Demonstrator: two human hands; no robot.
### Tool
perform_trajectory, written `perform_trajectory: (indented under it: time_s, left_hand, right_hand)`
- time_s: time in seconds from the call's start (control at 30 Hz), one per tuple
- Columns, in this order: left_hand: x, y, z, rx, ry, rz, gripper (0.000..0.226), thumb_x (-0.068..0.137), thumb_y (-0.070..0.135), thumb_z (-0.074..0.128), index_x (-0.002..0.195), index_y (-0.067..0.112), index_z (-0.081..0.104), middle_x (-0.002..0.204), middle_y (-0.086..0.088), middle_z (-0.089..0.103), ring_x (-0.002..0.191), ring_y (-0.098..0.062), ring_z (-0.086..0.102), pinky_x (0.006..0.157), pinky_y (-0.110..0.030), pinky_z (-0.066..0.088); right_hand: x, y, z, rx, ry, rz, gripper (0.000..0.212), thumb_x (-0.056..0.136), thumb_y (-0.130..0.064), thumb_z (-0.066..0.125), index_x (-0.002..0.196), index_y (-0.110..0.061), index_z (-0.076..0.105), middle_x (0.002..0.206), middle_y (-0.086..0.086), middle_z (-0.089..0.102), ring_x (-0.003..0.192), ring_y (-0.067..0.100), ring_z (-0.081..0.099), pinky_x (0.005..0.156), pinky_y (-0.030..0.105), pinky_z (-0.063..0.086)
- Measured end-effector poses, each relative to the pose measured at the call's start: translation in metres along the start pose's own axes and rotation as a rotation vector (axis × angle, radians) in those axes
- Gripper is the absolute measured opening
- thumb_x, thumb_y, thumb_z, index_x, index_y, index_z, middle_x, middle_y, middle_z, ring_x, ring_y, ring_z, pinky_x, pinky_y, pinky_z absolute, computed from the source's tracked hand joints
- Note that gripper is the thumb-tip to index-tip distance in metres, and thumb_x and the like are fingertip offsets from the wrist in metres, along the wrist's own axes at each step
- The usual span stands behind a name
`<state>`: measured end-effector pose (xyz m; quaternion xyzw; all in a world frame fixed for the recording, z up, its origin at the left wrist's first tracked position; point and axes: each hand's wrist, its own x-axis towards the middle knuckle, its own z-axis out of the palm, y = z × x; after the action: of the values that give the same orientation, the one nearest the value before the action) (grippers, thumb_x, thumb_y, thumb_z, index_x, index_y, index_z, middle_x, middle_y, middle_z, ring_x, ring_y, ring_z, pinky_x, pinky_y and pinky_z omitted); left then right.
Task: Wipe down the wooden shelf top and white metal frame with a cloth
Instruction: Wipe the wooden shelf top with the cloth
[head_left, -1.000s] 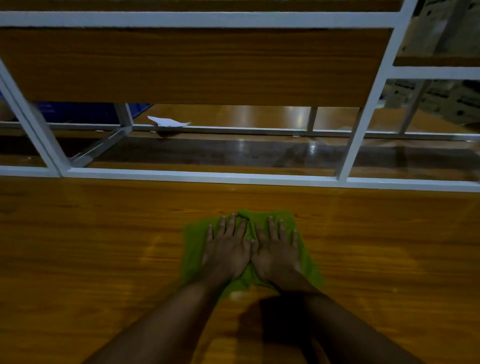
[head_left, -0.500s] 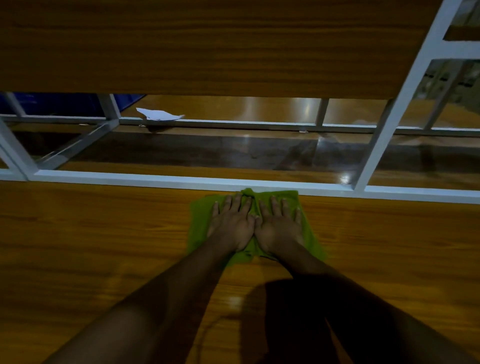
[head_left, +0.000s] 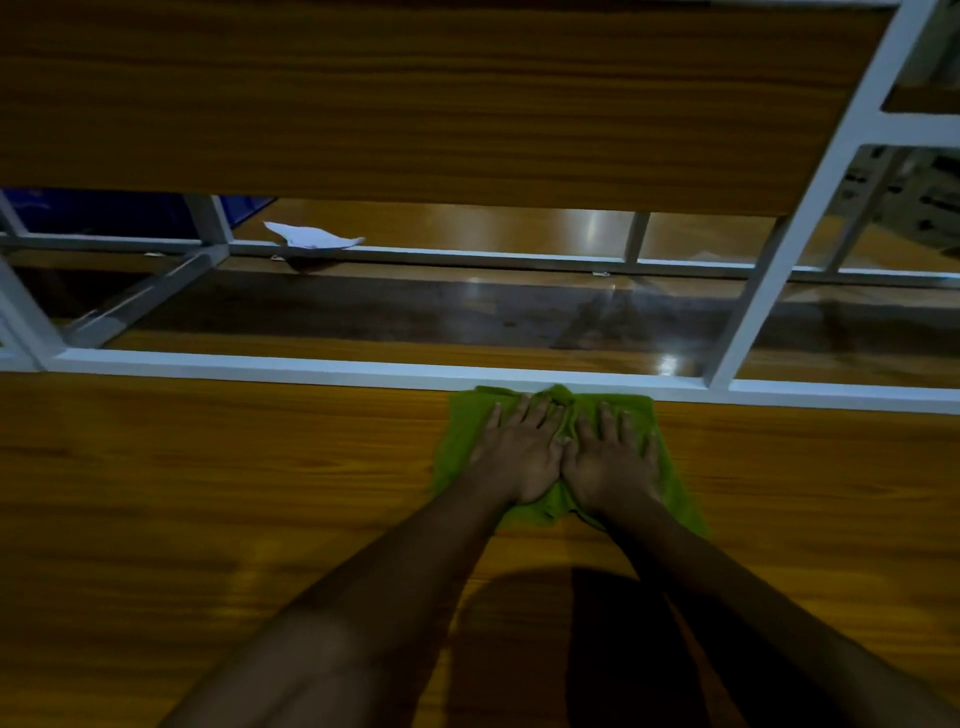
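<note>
Head view: green cloth (head_left: 460, 441) lies at 1 o'clock from the person on wooden shelf top (head_left: 208, 493), far edge touching white metal frame (head_left: 260, 362). Left hand (head_left: 519, 457) and right hand (head_left: 610, 457) press it flat, fingers (head_left: 525, 415) straight, slightly apart. Judged mid-task: wood partly wiped, frame apparently pending.

White paper scrap (head_left: 311, 238): crumpled, lies well beyond the hands (head_left: 524, 452), off to their left. Blue object (head_left: 104, 210): further left of the scrap, mostly hidden, can't identify. Printed boxes (head_left: 930, 208): far beyond and right of the hands, blurred.
</note>
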<state>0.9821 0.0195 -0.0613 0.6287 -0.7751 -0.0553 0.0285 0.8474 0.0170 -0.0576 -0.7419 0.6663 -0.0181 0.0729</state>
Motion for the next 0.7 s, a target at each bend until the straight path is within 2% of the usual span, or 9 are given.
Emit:
perform_trajectory:
  time_s: [0.2, 0.53, 0.7]
  left_hand:
    - [-0.024, -0.043, -0.005, -0.035, 0.007, -0.033, 0.058, 0.104, 0.045, 0.010, 0.158, 0.024, 0.004, 0.166, 0.001, -0.004, 0.152, -0.020, -0.006, 0.121, -0.051, -0.003]
    - [-0.096, -0.193, -0.025, -0.018, 0.013, -0.194, 0.057, 0.105, 0.045, 0.011, 0.158, 0.028, 0.002, 0.165, 0.005, -0.008, 0.152, -0.017, -0.007, 0.121, -0.048, -0.003]
    - [-0.129, -0.234, -0.030, -0.015, 0.008, -0.287, 0.056, 0.105, 0.044, 0.012, 0.158, 0.027, 0.003, 0.165, 0.003, -0.009, 0.152, -0.018, -0.007, 0.122, -0.048, -0.003]
  right_hand:
    - [-0.007, -0.050, 0.005, -0.024, -0.013, 0.012, 0.061, 0.102, -0.053, 0.015, 0.158, -0.030, 0.007, 0.166, 0.005, -0.006, 0.152, 0.031, -0.008, 0.119, 0.058, -0.005]
    - [-0.011, -0.215, 0.025, -0.009, -0.048, -0.175, 0.061, 0.101, -0.053, 0.013, 0.158, -0.030, 0.008, 0.166, 0.006, -0.007, 0.152, 0.031, -0.008, 0.118, 0.058, -0.008]
    - [-0.024, -0.264, 0.033, -0.010, -0.057, -0.258, 0.060, 0.102, -0.052, 0.013, 0.158, -0.032, 0.005, 0.166, 0.006, -0.007, 0.152, 0.031, -0.008, 0.118, 0.057, -0.008]
